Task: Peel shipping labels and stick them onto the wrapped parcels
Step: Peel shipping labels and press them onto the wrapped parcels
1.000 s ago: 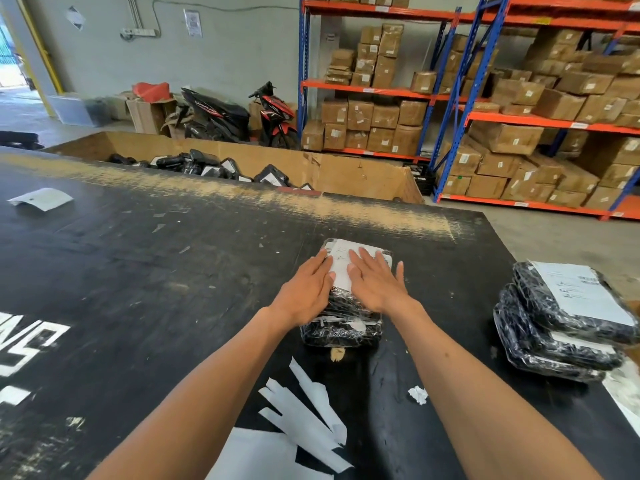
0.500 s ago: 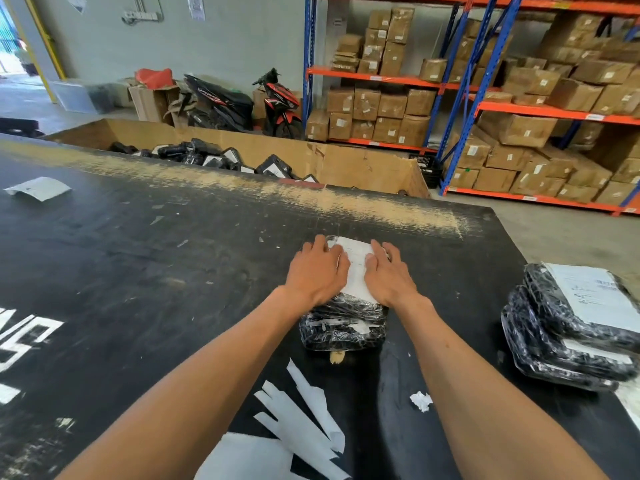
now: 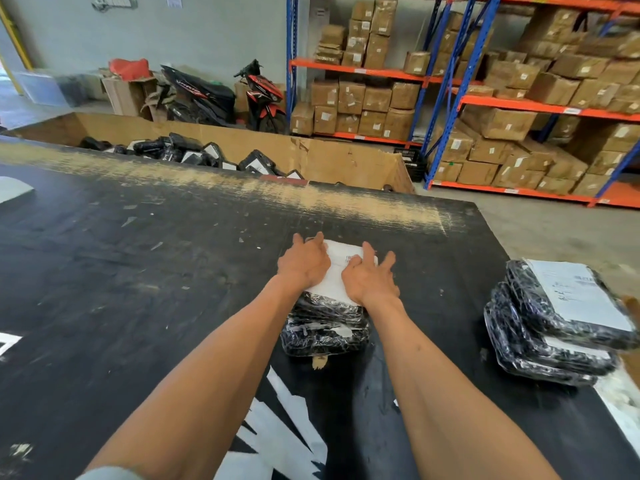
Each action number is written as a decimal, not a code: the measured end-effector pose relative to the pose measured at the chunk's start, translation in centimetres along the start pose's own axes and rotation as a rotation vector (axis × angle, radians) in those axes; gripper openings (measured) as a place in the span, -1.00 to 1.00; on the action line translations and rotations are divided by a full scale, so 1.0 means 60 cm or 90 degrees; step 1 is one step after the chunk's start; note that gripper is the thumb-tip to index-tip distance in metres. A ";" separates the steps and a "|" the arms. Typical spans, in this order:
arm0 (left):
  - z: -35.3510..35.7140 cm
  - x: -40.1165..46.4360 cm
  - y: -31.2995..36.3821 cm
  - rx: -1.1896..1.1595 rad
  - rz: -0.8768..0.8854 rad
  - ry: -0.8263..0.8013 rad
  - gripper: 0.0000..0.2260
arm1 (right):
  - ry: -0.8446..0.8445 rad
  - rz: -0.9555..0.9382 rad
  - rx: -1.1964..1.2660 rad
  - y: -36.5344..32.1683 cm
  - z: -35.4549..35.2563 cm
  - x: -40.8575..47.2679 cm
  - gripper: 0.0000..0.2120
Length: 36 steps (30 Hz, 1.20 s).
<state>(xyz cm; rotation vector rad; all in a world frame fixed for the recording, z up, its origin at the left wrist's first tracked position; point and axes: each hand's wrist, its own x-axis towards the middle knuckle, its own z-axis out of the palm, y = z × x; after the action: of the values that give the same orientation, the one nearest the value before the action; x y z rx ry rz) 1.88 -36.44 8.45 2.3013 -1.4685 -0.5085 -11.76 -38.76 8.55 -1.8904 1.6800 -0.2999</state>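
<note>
Two hands were laid flat on a white shipping label on top of a black wrapped parcel that lay near the middle of the black table. The left hand was pressed palm down on the label's left part, its fingers held close together and reaching toward the parcel's far edge. The right hand was pressed on the label's right part, its fingers spread apart. Nothing was pinched by either hand. Between the two hands a strip of the label with small printed lines was left uncovered. The parcel's shiny wrap was seen below the wrists, on the side facing the person. Well apart to the right, near the table's edge, a stack of labelled parcels was seen, the top one tilted. White backing strips were scattered on the table near the person, between the forearms. Beyond the table's far edge, a large cardboard bin holding more black parcels was seen, and shelving loaded with brown boxes stood behind it.
</note>
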 end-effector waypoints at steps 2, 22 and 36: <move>-0.007 -0.013 -0.011 -0.042 0.004 -0.028 -0.54 | -0.011 0.024 0.086 -0.005 -0.004 -0.009 -0.47; -0.015 -0.055 -0.071 -0.317 0.138 -0.151 -0.51 | 0.014 -0.180 0.342 0.061 0.030 -0.043 -0.48; -0.067 -0.072 0.025 -0.297 0.139 0.039 -0.54 | 0.011 -0.105 0.468 0.031 -0.045 -0.069 -0.51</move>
<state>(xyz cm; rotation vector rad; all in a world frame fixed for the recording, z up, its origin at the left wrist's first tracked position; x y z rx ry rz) 0.94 -32.62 13.15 1.7604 -1.3766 -0.6330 -15.48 -35.56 10.58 -1.4530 1.1822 -0.8677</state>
